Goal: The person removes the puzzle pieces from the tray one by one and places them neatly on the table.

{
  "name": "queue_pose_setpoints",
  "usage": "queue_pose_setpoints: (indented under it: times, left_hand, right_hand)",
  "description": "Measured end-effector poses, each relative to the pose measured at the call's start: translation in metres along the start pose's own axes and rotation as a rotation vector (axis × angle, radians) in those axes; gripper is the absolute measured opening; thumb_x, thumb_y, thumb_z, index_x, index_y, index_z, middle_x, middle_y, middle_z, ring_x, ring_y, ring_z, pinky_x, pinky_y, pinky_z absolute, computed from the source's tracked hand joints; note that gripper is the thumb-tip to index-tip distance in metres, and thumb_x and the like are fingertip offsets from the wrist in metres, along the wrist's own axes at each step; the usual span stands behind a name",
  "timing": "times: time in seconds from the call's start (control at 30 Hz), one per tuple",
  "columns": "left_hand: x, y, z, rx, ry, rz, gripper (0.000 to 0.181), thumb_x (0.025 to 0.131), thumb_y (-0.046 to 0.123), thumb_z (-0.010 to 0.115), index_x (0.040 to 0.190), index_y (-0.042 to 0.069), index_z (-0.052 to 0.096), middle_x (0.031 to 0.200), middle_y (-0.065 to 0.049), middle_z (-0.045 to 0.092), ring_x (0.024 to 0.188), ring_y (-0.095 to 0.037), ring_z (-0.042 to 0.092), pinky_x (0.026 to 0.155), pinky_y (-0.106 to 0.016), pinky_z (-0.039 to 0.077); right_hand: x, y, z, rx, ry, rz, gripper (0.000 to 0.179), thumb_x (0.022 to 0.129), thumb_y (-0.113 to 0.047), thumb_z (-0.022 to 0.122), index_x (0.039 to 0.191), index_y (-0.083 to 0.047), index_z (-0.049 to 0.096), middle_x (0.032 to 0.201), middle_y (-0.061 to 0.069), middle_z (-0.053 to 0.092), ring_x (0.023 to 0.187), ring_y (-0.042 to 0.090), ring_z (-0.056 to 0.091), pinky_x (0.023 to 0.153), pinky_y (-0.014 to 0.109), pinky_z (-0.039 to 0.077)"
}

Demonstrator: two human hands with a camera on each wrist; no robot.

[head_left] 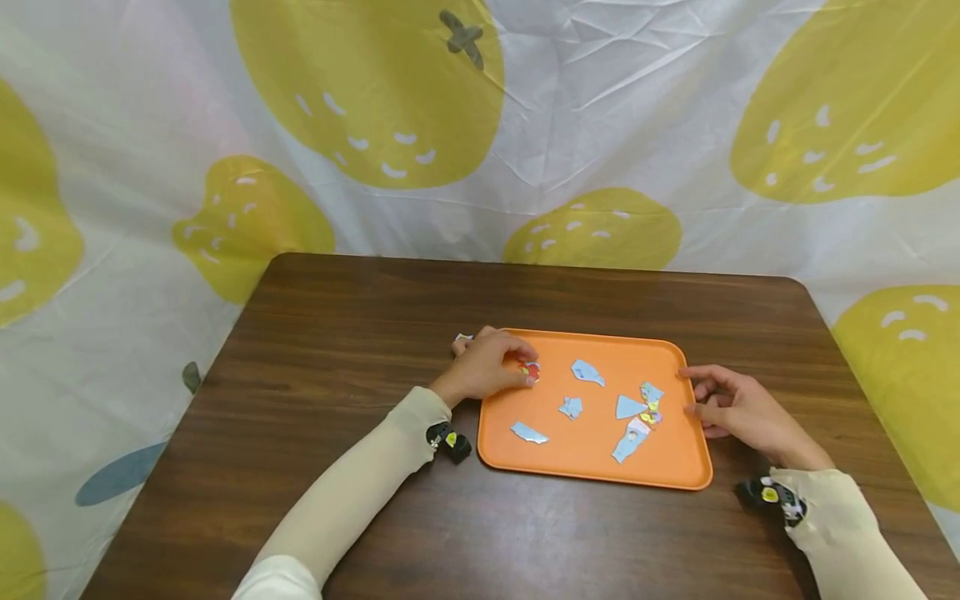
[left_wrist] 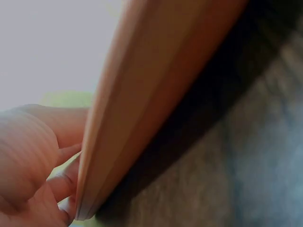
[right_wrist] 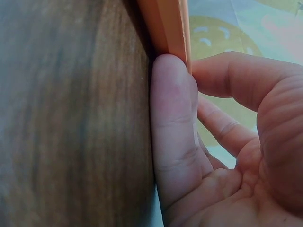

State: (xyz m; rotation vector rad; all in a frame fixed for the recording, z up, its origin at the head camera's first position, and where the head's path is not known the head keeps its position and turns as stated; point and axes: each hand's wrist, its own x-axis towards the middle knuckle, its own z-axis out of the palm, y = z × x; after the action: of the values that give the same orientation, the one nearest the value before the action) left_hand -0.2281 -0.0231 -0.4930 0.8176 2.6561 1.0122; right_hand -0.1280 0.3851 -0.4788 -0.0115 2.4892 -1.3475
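An orange tray (head_left: 570, 467) lies on the brown table with several thin, irregular light-blue printed pieces spread over it. At its upper left, my left hand (head_left: 487, 365) reaches over the rim and pinches a small red-and-yellow printed piece (head_left: 530, 370) between thumb and fingers. The left wrist view shows the tray's side (left_wrist: 137, 94), with the fingers (left_wrist: 64, 184) partly hidden behind it. My right hand (head_left: 738, 407) holds the tray's right rim. Seen from the right wrist, one finger (right_wrist: 173, 104) presses the outer side under the rim and the thumb lies over the edge.
On the tray, a cluster of pieces (head_left: 630, 442) lies at the right, with separate pieces (head_left: 587, 372), (head_left: 571, 407) and a strip (head_left: 529, 432) to its left. Another piece (head_left: 463, 337) shows on the table behind my left hand. A lemon-patterned cloth (head_left: 585, 225) hangs behind the table.
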Motion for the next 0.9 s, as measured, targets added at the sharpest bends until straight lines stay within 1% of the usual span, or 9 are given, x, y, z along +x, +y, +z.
queue_pose_setpoints:
  times: [0.23, 0.33, 0.4, 0.53, 0.67, 0.77, 0.83, 0.9]
  left_hand:
    - [0.0012, 0.0043, 0.0028, 0.050, -0.005, -0.011, 0.030, 0.091, 0.032, 0.085, 0.120, 0.026, 0.080, 0.123, 0.011, 0.077, 0.126, -0.023, 0.051, 0.106, -0.068, 0.010]
    - [0.0015, 0.0065, 0.0029, 0.067, -0.022, -0.008, 0.027, 0.093, 0.029, 0.083, 0.119, 0.027, 0.081, 0.119, 0.011, 0.077, 0.124, -0.023, 0.051, 0.106, -0.070, 0.010]
    - [0.0014, 0.0078, 0.0029, 0.073, -0.034, 0.004, 0.024, 0.093, 0.026, 0.082, 0.117, 0.026, 0.082, 0.112, 0.009, 0.077, 0.121, -0.023, 0.051, 0.106, -0.070, 0.011]
    - [0.0020, 0.0093, 0.0023, 0.066, -0.046, 0.015, 0.019, 0.094, 0.023, 0.082, 0.112, 0.025, 0.081, 0.103, 0.008, 0.073, 0.117, -0.022, 0.051, 0.107, -0.071, 0.011]
    - [0.0026, 0.0090, 0.0020, 0.048, -0.043, 0.014, 0.017, 0.093, 0.023, 0.083, 0.109, 0.024, 0.078, 0.103, 0.009, 0.073, 0.118, -0.022, 0.052, 0.109, -0.071, 0.008]
    - [0.0030, 0.0081, 0.0019, 0.033, -0.043, 0.013, 0.017, 0.091, 0.024, 0.085, 0.106, 0.026, 0.077, 0.102, 0.011, 0.074, 0.118, -0.021, 0.052, 0.109, -0.072, 0.006]
    - [0.0027, 0.0079, 0.0019, 0.018, -0.044, 0.008, 0.017, 0.090, 0.025, 0.086, 0.104, 0.028, 0.077, 0.097, 0.014, 0.073, 0.116, -0.019, 0.055, 0.109, -0.071, 0.006]
    - [0.0023, 0.0081, 0.0018, 0.004, -0.044, 0.007, 0.017, 0.089, 0.027, 0.087, 0.102, 0.030, 0.077, 0.092, 0.016, 0.072, 0.109, -0.016, 0.058, 0.108, -0.071, 0.007]
  right_hand:
    - [-0.0012, 0.0007, -0.0001, 0.008, 0.000, -0.012, 0.066, 0.098, -0.010, 0.074, 0.156, -0.001, 0.045, 0.118, 0.021, 0.052, 0.086, 0.011, 0.068, 0.072, 0.036, 0.066]
    - [-0.0006, 0.0012, -0.0001, 0.002, 0.001, -0.012, 0.065, 0.098, -0.010, 0.074, 0.156, -0.001, 0.045, 0.118, 0.021, 0.053, 0.086, 0.011, 0.068, 0.072, 0.036, 0.066]
    - [-0.0002, 0.0018, -0.0001, 0.002, 0.002, -0.012, 0.065, 0.098, -0.010, 0.074, 0.156, -0.001, 0.045, 0.118, 0.020, 0.053, 0.086, 0.011, 0.068, 0.072, 0.036, 0.066]
    - [0.0011, 0.0028, -0.0004, 0.014, 0.001, -0.016, 0.065, 0.099, -0.010, 0.073, 0.156, -0.001, 0.045, 0.118, 0.021, 0.052, 0.086, 0.011, 0.069, 0.072, 0.036, 0.066]
    - [0.0019, 0.0029, 0.0003, 0.017, 0.003, -0.017, 0.065, 0.098, -0.010, 0.074, 0.156, -0.001, 0.045, 0.117, 0.021, 0.052, 0.086, 0.012, 0.068, 0.072, 0.036, 0.066]
    - [0.0019, 0.0025, 0.0002, 0.019, 0.004, -0.016, 0.064, 0.098, -0.010, 0.074, 0.155, -0.001, 0.046, 0.117, 0.021, 0.051, 0.086, 0.012, 0.068, 0.073, 0.036, 0.066]
    - [0.0015, 0.0019, 0.0001, 0.021, 0.003, -0.016, 0.064, 0.098, -0.010, 0.074, 0.155, -0.002, 0.046, 0.117, 0.021, 0.051, 0.086, 0.012, 0.068, 0.073, 0.037, 0.066]
    - [0.0012, 0.0014, -0.0003, 0.022, 0.004, -0.013, 0.063, 0.098, -0.011, 0.074, 0.155, -0.002, 0.047, 0.117, 0.021, 0.050, 0.086, 0.012, 0.069, 0.073, 0.037, 0.066]
